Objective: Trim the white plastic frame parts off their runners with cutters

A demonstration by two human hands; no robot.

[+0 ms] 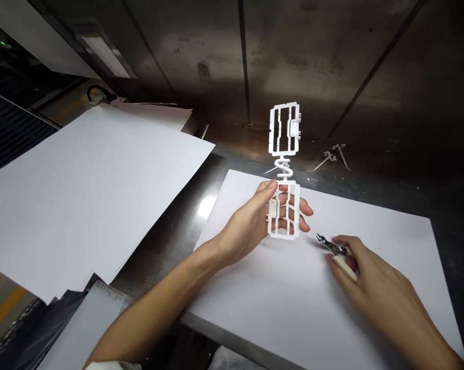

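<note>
My left hand (251,221) grips a white moulded plastic part (285,154), thumb in front and fingers behind its lower half. The part has two rectangular slotted frames, joined by a zigzag runner, and it stands upright above the paper. My right hand (374,277) holds a pair of nippers (342,259) with metal jaws and cream handles. The jaws point up and left toward the part, apart from it. Beneath both hands lies a large white sheet of paper (247,303) on the metal bench.
Several white plastic scraps (330,156) lie on the bench (216,164) beyond the sheet. A stack of big white sheets (93,169) stands at the left. A stained metal wall (293,56) closes off the back. Below the bench's front edge is a grey bag-like thing (232,358).
</note>
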